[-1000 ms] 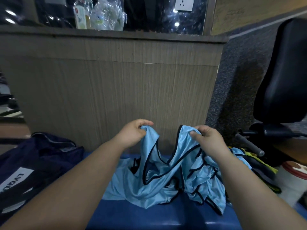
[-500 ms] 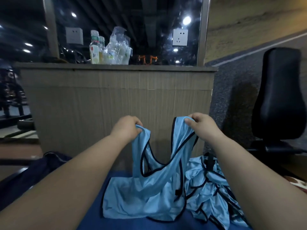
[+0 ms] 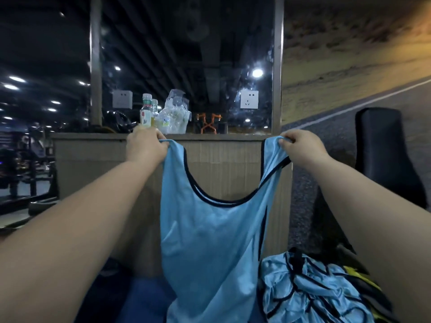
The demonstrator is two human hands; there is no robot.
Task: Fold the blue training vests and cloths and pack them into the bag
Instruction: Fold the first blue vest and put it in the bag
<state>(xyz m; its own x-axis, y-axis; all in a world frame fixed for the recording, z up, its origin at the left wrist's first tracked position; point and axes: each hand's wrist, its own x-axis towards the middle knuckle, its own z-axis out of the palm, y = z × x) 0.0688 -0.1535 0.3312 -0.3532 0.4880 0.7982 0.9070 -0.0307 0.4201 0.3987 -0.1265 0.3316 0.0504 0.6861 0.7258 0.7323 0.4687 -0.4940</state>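
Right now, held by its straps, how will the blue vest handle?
Probably floppy: the vest hangs limp from the left hand and right hand. Likely light: two small pinches carry it. Its sheen suggests slippery fabric.

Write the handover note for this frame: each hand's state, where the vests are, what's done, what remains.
Left hand grips one shoulder strap and right hand grips the other. The blue vest hangs spread between them, in front of the wooden counter.
A crumpled pile of blue vests lies lower right, with a yellow-green cloth beside it.
Done: nothing visibly folded or packed.
Left: fold this vest, fold the pile, pack everything. The bag is not clearly in view.
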